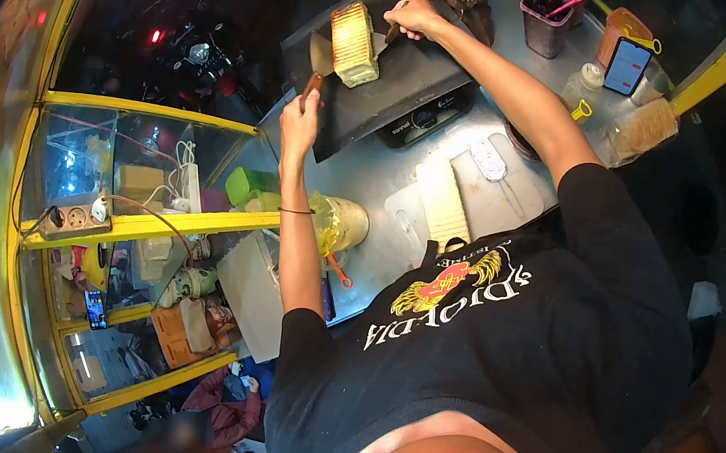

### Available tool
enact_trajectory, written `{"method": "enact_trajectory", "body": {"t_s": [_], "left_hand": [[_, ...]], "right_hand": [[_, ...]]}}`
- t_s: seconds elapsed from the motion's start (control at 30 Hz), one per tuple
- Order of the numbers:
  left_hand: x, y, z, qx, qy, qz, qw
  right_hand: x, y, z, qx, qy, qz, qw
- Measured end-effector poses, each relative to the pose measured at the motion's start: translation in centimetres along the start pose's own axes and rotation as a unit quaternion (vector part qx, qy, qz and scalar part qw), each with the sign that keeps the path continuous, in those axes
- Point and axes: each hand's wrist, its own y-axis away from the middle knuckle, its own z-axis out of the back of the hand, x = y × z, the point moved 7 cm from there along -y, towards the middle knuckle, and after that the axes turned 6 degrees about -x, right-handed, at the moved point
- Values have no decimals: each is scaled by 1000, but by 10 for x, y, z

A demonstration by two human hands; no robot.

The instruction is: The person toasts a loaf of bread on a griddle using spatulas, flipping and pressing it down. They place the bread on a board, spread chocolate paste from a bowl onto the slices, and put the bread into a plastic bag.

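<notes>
A tall block of toasted bread [353, 45] stands on a dark flat griddle [401, 76], browned on top with a pale side showing. To its left, my left hand [300, 122] grips the brown handle of a metal spatula [320, 54], whose blade is beside the bread. My right hand [411, 16] is closed round another brown handle [392, 34] on the bread's right; that tool's blade is hidden.
A cutting board [515, 187] holds a pale ridged bread piece [441, 202]. Nearby are a tub of yellow spread [347, 224], bagged bread [641, 133], a jar [584, 83], a phone [627, 67] and containers [544, 21]. Yellow-framed shelves [143, 223] border the left.
</notes>
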Motion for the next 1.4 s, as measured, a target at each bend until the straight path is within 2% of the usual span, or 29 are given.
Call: {"method": "enact_trajectory", "body": {"t_s": [0.1,0.2,0.37,0.43,0.5,0.57,0.63,0.7,0.73,0.77,0.87,0.93,0.97,1.0,1.03,1.1,1.17,1.23,1.3,1.37,1.4], "left_hand": [[-10,-2,-6,15,-72,-34,997],[-18,-12,-13,25,-76,-36,996],[-37,-22,-45,29,-80,-79,993],[-54,-13,-53,36,-68,-77,994],[-65,2,-54,56,-59,-59,995],[-66,21,-50,50,-5,-55,997],[-46,40,-47,44,26,-17,999],[-15,64,-42,14,129,52,990],[-9,78,-31,1,141,46,989],[3,94,-24,1,168,97,981],[6,144,0,-51,218,149,963],[13,178,7,-92,299,235,920],[13,188,9,-90,301,234,920],[13,203,4,-96,344,251,900],[16,218,-1,-102,383,271,877],[21,244,-3,-104,401,271,869],[26,261,-3,-91,440,264,854],[29,271,-4,-101,470,253,840],[19,270,-10,-79,505,241,825],[20,265,-15,-78,517,234,820],[20,261,-16,-75,512,229,824]], "right_hand": [[5,-4,-14,-8,18,10,1000],[8,-9,-18,-29,20,14,999],[18,-31,12,-66,128,13,989],[13,-35,35,-83,116,54,988],[11,-34,52,-39,196,103,974],[9,-8,75,-68,141,126,980],[-1,19,82,-59,156,86,982],[-1,33,78,-51,126,93,986],[3,43,71,-32,117,75,990],[5,43,62,-35,115,93,988],[4,23,14,-25,93,106,990],[6,0,-17,-32,127,85,988],[12,-23,-33,-65,224,155,960],[13,-39,-40,-109,277,168,940],[11,-45,-38,-122,218,112,962],[5,-80,-40,-180,227,88,953],[47,-13,-13,-159,264,29,951],[30,-63,-12,-95,346,112,927],[38,-55,9,-80,434,111,890],[36,-32,37,-13,338,44,940],[23,-48,41,5,380,76,922]]}}
